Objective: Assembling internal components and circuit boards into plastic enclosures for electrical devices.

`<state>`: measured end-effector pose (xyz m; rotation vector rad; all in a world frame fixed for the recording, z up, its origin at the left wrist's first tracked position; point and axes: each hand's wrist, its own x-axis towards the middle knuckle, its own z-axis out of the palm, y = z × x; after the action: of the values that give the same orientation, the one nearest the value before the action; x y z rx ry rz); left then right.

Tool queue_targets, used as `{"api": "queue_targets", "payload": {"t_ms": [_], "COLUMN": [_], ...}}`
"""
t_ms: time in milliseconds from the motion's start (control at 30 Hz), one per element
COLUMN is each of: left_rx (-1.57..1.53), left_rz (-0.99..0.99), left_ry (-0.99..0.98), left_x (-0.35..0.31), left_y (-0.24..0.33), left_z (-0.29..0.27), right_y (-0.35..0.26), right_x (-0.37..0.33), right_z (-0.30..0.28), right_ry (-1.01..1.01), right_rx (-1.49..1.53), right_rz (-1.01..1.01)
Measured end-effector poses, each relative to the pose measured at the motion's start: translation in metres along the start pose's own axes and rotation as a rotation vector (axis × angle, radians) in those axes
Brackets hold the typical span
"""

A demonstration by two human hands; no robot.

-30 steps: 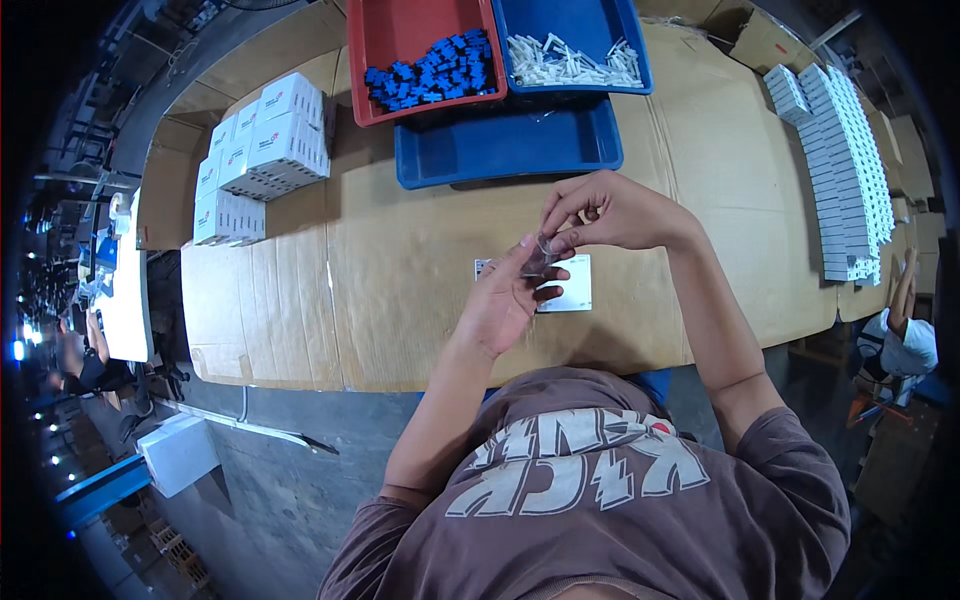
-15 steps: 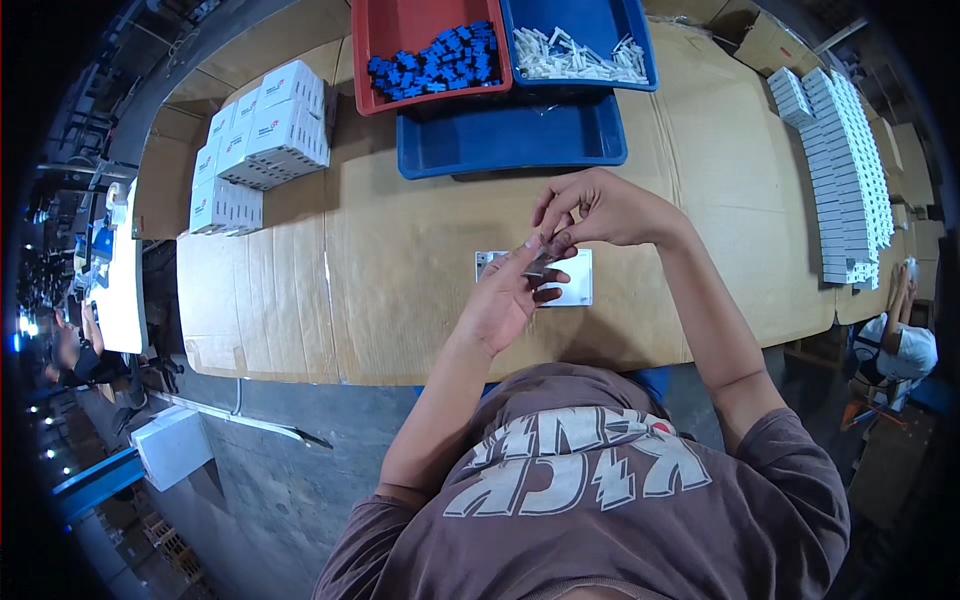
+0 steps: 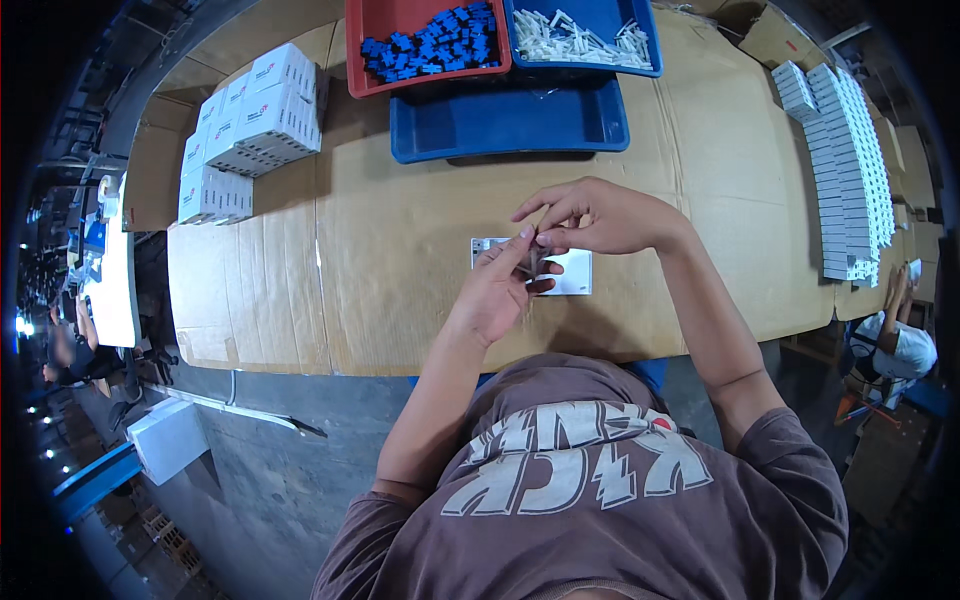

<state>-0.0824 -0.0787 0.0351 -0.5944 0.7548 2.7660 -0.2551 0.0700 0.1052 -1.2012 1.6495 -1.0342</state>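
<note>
My left hand [image 3: 497,298] is closed around a small, thin greyish piece [image 3: 537,262]; its kind cannot be made out, as the fingers cover much of it. From the right, my right hand [image 3: 612,214] meets it, thumb and forefinger pinched at the upper end of the piece by my left fingertips. Whatever lies between the right fingertips is too small to name. Under both hands a flat white box [image 3: 573,277] rests on the cardboard-covered table, partly hidden by the left fingers.
A red bin [image 3: 356,80] of blue plastic pieces and a blue bin [image 3: 655,68] of white plastic pieces stand at the back. Before them sits a bare blue tray [image 3: 510,125]. White boxes are stacked at left [image 3: 265,120] and right [image 3: 840,180]. People sit at both sides.
The thin piece has tilted from lying nearly level to more upright in my left hand. My right forefinger has stretched out leftward. The whole view has shifted slightly.
</note>
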Motion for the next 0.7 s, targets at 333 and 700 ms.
{"api": "queue_targets", "payload": {"t_ms": [333, 700], "left_rx": [0.060, 0.082], "left_rz": [0.005, 0.020], "left_ry": [0.024, -0.001], "left_x": [0.002, 0.008], "left_y": [0.008, 0.003], "left_z": [0.015, 0.002], "right_y": [-0.008, -0.010], "right_x": [-0.007, -0.010], "right_z": [0.002, 0.008], "right_ry": [0.036, 0.068], "right_rx": [-0.067, -0.014], "right_rz": [0.082, 0.013]}}
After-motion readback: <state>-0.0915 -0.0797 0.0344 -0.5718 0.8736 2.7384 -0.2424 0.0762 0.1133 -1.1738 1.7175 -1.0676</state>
